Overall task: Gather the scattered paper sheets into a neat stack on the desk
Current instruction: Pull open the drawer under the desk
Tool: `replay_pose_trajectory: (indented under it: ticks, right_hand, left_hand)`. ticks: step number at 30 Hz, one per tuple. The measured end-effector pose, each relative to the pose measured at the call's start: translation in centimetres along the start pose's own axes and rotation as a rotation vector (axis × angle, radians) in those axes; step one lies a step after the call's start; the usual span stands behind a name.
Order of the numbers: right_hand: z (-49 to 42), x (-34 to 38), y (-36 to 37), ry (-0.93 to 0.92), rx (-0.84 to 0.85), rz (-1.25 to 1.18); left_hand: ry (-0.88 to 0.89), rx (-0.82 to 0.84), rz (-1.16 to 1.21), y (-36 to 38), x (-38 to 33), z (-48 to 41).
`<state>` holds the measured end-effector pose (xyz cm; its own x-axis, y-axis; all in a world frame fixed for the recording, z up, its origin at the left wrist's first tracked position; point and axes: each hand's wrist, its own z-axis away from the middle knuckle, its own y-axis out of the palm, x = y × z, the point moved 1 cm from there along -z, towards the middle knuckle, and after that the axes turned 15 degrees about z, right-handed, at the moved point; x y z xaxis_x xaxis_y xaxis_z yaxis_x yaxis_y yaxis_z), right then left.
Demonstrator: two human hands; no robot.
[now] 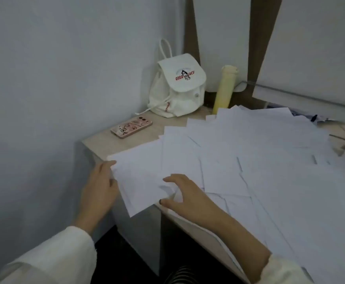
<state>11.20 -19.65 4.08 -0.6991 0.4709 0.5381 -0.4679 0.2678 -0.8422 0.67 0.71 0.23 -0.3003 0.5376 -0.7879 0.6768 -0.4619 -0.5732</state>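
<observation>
A person at the near left corner of a pale wooden table (106, 144) sets both hands to a spread of white paper sheets (259, 160) that covers most of the surface, from the corner out to the far right, overlapping at every angle. The left hand (100, 185) hangs just off the table's left side, its grip open, with the fingers nearly straight and laid against the left edge of the corner sheet (138, 181). That sheet juts out past the table's corner. The placing suggests a backstop, so that paper pushed leftward squares up rather than slides off. The right hand (182, 193) rests on top of the same sheet near the front edge, its grip also open. Its fingers are fanned and arched with the tips pressing down, and the thumb is at the near edge. It encloses nothing that shows, and looks set to drag sheets together by friction. Judging by the spread, the gathering has barely begun, and no stack is formed yet. A pink-cased phone (131, 127) lies back up on the bare far left strip of the table. A white drawstring backpack (177, 87) sits in the far corner against the wall, and a pale yellow bottle (224, 89) stands just beside it at the far edge of the paper. The overhanging corner sheet looks likeliest to slip off.
</observation>
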Motion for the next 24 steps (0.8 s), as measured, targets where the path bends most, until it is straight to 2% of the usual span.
replay_pose_trajectory:
  ticks: [2, 4, 5, 8, 9, 11, 14, 16, 18, 22, 24]
  right_hand:
    - [-1.6, 0.9, 1.8, -0.119, 0.078, 0.199]
    - [-2.9, 1.2, 4.0, -0.197, 0.153, 0.398]
    - [-3.7, 1.3, 5.2, -0.216, 0.156, 0.473]
    - [-5.3, 0.6, 7.2, -0.205, -0.008, 0.655]
    - [-5.9, 0.5, 7.5, -0.166, -0.067, 0.655]
    - [-6.5, 0.5, 7.7, -0.127, -0.079, 0.645]
    - [-7.5, 0.3, 8.0, -0.093, -0.157, 0.656]
    - [-7.8, 0.2, 8.1, -0.051, -0.132, 0.594]
    - [-8.1, 0.0, 8.2, -0.058, -0.135, 0.572]
    - [-8.2, 0.0, 7.9, -0.066, -0.103, 0.568]
    - [-8.2, 0.0, 7.9, -0.05, -0.071, 0.581]
  left_hand:
    - [-0.16, -0.027, 0.083, -0.4, 2.1, 0.1]
    - [-0.335, 0.052, 0.225, 0.1, 3.6, 0.8]
    - [-0.367, 0.091, 0.286, 0.6, 4.4, 0.8]
    - [-0.286, 0.169, 0.43, 1.4, 3.7, 0.9]
    - [-0.258, 0.174, 0.443, 1.7, 3.8, 0.7]
    - [-0.249, 0.117, 0.434, 2.1, 4.2, 0.0]
    - [-0.298, 0.05, 0.263, 2.6, 5.8, -1.3]
    - [-0.308, 0.12, 0.132, 3.2, 6.4, -2.1]
    - [-0.247, 0.179, -0.044, 3.5, 6.0, -2.9]
    - [-0.073, 0.196, -0.468, 2.9, 5.2, -4.7]
    - [-0.018, 0.254, -0.593, 2.8, 5.8, -5.2]
